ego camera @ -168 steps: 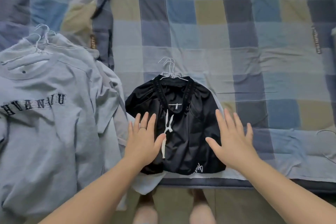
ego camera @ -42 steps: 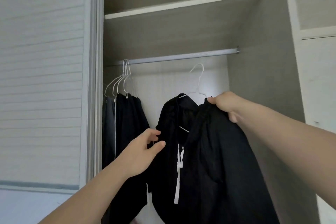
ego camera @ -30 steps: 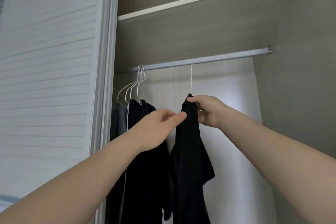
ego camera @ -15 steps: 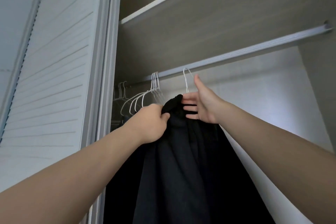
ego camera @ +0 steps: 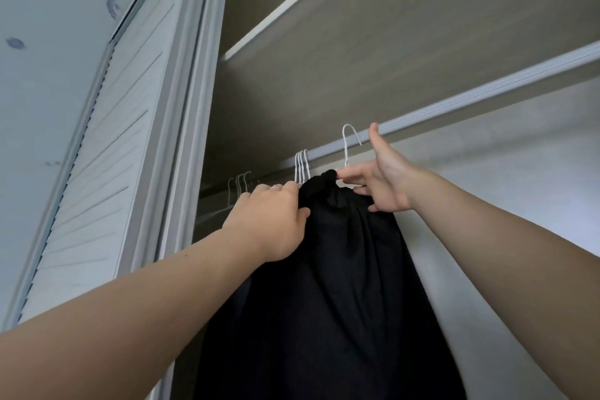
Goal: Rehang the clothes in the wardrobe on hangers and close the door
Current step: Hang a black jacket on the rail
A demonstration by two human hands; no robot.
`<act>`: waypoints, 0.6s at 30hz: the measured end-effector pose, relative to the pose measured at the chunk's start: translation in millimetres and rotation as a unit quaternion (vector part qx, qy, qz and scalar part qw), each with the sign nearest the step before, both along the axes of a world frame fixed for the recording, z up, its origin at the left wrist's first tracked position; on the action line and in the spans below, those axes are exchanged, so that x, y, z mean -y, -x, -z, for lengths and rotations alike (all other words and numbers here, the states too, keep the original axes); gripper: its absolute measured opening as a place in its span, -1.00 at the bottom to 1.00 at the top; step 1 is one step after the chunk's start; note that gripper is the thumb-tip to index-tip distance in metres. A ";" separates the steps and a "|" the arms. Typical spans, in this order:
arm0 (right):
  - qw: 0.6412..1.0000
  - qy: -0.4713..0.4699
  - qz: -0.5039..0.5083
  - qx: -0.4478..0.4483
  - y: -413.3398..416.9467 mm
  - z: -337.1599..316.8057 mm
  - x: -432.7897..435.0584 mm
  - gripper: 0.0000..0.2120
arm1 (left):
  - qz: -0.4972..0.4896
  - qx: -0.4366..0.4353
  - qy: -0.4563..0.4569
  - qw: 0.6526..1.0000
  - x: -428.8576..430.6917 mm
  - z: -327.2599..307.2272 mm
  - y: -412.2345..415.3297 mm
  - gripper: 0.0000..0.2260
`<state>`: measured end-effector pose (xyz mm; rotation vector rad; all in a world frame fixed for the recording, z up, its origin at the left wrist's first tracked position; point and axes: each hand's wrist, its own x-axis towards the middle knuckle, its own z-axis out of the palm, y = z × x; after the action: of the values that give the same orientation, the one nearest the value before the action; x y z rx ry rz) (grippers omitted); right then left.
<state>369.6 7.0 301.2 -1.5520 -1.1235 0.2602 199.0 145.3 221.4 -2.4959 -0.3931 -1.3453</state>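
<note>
- The left hand grips the top of the black garment, fingers curled.
- The right hand is spread, its straight fingers touching the garment's neck below a white hook.
- The hook crosses the grey rail, under a shelf and right of other hangers.
- A louvred door stands at the left.

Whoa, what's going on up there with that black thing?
A person is hanging up a black garment. The left hand grips the cloth near its top, and the right hand touches it with straight fingers beside the white hanger, thumb up by the rail. The hook is at the rail, next to other hangers; whether it has caught is unclear. The sliding door is open.
</note>
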 end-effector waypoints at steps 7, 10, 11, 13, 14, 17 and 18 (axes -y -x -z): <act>0.999 -0.006 -0.042 0.029 -19.0 -4.3 -17.8 0.17 | 0.028 0.034 0.018 0.999 -12.7 -7.5 -22.5 -0.77; 0.997 -0.025 -0.057 0.037 -21.1 -7.3 -21.2 0.12 | 0.063 0.046 0.042 0.996 -13.1 -10.1 -20.0 -0.88; 0.997 -0.032 -0.065 0.039 -21.0 -8.8 -22.5 0.12 | 0.070 0.054 0.047 0.995 -13.0 -11.7 -19.0 -0.90; 0.996 -0.041 -0.072 0.039 -20.0 -13.9 -25.9 0.11 | 0.073 0.065 0.050 0.994 -12.4 -16.4 -17.8 -0.89; 0.996 -0.045 -0.066 0.036 -19.9 -17.1 -28.0 0.12 | 0.071 0.065 0.053 0.994 -11.6 -19.1 -18.1 -0.90; 0.998 -0.038 -0.031 0.029 -22.1 -24.6 -33.0 0.18 | 0.048 0.048 0.071 0.995 -6.1 -26.8 -23.0 -0.92; 0.999 -0.033 -0.023 0.026 -24.3 -25.0 -34.6 0.19 | 0.038 0.038 0.081 0.995 -4.5 -27.9 -25.8 -0.93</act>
<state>393.9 41.6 326.2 -1.4832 -1.1972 0.2122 224.8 149.8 249.2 -2.6208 -0.4426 -1.4960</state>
